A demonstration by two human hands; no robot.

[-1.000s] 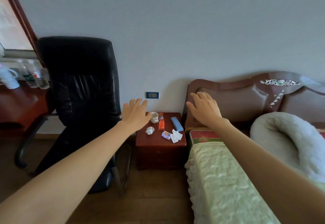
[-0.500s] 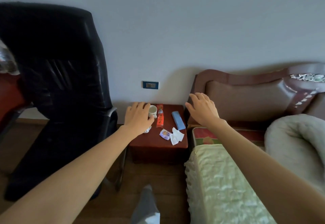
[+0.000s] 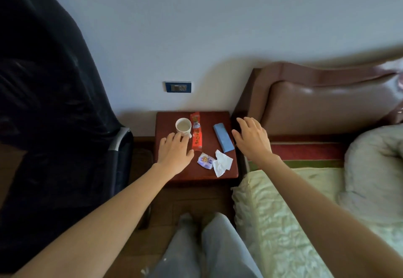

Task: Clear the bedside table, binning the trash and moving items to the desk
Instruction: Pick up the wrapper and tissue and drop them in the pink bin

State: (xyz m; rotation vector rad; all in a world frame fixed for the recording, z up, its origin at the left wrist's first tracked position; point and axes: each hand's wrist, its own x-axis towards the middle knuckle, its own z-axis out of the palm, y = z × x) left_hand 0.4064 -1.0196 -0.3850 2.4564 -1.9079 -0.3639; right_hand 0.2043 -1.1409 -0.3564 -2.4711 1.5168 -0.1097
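Room: pale wall with a blue socket plate [image 3: 178,86], wooden floor, brown padded headboard [image 3: 327,98].
Bedside table [image 3: 165,120]: square, dark red wood, between a black leather chair [image 3: 50,85] and the bed [image 3: 283,223].
Change: view has dropped and closed in since 0.5 s ago; the desk at the left has gone from view, both trouser legs now show at the bottom edge.
Left hand [image 3: 174,154]: moved down over the table's front-left part, fingers spread and relaxed, holding nothing, fingertips just short of the mug.
Right hand [image 3: 253,140]: now at the table's right edge, fingers loosely spread, holding nothing.
Mug [image 3: 183,126]: white, round, near the back-left corner.
Red packet [image 3: 196,132]: long, glossy, just right of the mug.
Blue case [image 3: 223,137]: flat oblong, by the right edge.
Purple wrapper [image 3: 205,160]: crinkled, front centre, touching a crumpled white tissue [image 3: 222,162].
Hidden: whatever lies under the left palm; print on the packets is unreadable; headboard's right end is blurred.
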